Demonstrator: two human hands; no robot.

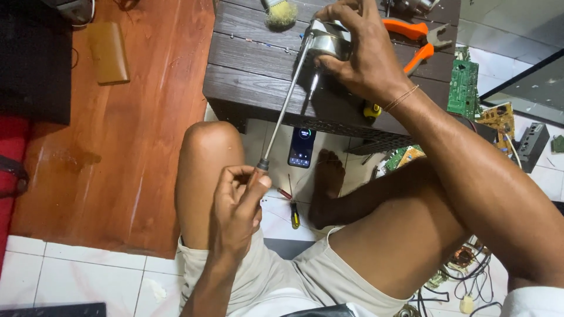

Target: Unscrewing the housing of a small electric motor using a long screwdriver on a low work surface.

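Metal motor housing (329, 40) sits top centre of frame on the dark slatted table (252, 64). My right hand (358, 53) is clamped over it, fingers wrapped tight. My left hand (238, 211), lower centre, has fingers closed round the handle of the long screwdriver (288, 103), tip at the housing. I'd keep the shaft in line with the screw and press axially so it doesn't cam out. Orange pliers (411, 35) top right, phone (301, 147) on the floor below.
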